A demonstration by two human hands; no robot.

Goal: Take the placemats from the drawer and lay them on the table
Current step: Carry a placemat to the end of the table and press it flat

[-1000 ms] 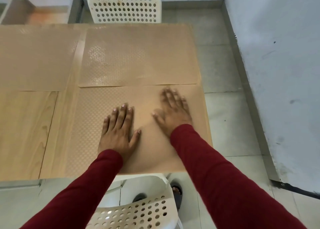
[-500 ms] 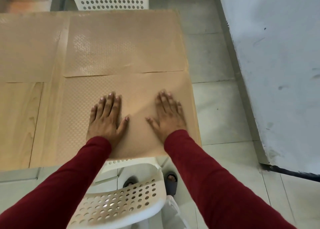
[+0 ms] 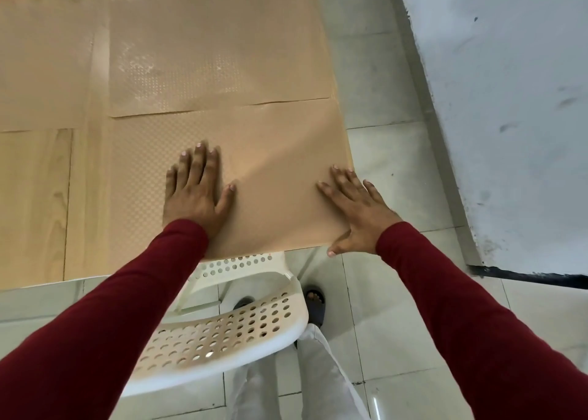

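My left hand [image 3: 194,190] lies flat mid-placemat [image 3: 273,178], while my right hand [image 3: 356,213], fingers straight, sits at its lower-right corner, nearest the table [image 3: 31,203] edge.

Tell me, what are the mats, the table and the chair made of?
The near mat looks like thin, flexible plastic or vinyl, tan and matte, embossed with fine dots; the far mat shows the same dots with a slight sheen. The table appears to be pale wood or a wood-look laminate, given its grain lines. The chair seems to be moulded white plastic, smooth, with punched round holes.
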